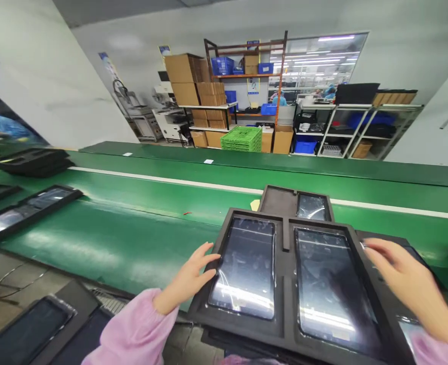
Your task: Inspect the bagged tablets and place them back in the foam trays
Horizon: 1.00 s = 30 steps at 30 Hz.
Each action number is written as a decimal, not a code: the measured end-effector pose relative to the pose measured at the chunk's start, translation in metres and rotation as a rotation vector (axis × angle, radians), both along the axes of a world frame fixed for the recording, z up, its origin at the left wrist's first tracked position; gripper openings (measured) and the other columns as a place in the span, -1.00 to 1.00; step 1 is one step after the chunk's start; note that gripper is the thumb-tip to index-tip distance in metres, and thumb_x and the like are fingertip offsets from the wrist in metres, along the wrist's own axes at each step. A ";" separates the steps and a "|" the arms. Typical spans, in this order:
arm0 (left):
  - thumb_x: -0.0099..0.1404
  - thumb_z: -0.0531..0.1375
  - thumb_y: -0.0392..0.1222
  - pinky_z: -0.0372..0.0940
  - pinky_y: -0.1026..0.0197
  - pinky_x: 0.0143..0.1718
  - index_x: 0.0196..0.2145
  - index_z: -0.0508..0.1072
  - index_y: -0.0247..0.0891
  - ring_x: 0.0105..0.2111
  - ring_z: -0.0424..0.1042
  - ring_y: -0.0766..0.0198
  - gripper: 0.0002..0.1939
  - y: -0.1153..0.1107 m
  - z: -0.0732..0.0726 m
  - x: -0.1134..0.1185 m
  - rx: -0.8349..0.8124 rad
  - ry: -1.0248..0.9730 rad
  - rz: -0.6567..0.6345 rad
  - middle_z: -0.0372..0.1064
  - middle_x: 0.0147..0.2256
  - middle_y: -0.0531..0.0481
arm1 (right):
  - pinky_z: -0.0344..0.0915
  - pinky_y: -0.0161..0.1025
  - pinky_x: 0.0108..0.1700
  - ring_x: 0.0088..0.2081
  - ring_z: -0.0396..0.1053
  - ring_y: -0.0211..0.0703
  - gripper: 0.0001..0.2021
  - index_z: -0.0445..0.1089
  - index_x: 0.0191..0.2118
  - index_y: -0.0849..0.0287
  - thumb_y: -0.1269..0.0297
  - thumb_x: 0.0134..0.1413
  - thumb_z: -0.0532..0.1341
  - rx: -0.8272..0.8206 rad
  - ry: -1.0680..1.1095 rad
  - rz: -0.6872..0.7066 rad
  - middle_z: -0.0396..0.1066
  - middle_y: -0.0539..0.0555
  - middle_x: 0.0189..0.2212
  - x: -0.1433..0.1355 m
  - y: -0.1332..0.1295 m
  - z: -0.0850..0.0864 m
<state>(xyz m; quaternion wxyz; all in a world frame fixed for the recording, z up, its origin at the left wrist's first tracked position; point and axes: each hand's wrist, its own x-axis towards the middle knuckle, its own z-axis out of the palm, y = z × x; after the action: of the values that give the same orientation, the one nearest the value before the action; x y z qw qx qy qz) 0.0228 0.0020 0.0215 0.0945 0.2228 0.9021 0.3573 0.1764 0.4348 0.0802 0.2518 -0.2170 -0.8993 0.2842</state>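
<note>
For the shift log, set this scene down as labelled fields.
Left hand: fingers spread, at the left edge of the black tray
Right hand: blurred, by the tray's right edge; grip unclear
Tray contents: left panel and right panel, side by side
Behind tray: second tray, partly covered
Surface: green worktop
Background: green crates

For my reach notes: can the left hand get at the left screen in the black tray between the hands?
Probably yes: the left hand is at the left edge of the tray, right beside the left screen, and no other tray covers that screen.
</note>
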 end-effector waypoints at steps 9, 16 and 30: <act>0.04 0.09 -0.20 -0.24 0.07 0.26 0.24 -0.09 -0.53 0.28 -0.20 0.09 -0.15 0.030 -0.019 -0.032 0.173 -0.132 -0.002 -0.21 0.28 -0.32 | 0.09 0.20 0.04 0.07 0.16 0.21 -0.81 0.49 -0.25 0.28 0.38 0.12 0.13 0.476 -0.250 0.365 0.28 0.34 0.03 -0.180 -0.129 -0.035; 0.06 0.05 -0.19 -0.28 0.12 0.27 0.28 -0.25 -0.33 0.28 -0.26 0.17 -0.12 0.030 -0.021 -0.028 0.351 -0.385 0.013 -0.30 0.31 -0.06 | 0.13 0.07 0.01 -0.01 0.23 0.04 -0.79 0.46 -0.46 0.14 0.43 0.13 0.13 0.481 -0.240 0.364 0.41 0.10 -0.10 -0.198 -0.133 -0.051; 0.16 0.05 0.04 -0.25 0.03 0.25 0.29 -0.29 -0.18 0.28 -0.27 0.13 -0.15 0.023 -0.045 -0.036 0.278 -0.434 0.070 -0.34 0.31 0.01 | 0.10 0.06 0.05 -0.02 0.23 0.08 -0.89 0.43 -0.33 0.23 0.43 0.12 0.14 0.498 -0.223 0.353 0.35 0.22 -0.05 -0.195 -0.122 -0.057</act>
<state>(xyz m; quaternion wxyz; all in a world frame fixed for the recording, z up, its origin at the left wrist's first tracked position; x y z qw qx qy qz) -0.0137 0.0246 -0.0240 0.2418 0.1203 0.8102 0.5202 -0.0189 0.3124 0.0230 0.1439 -0.0194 -0.9870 0.0690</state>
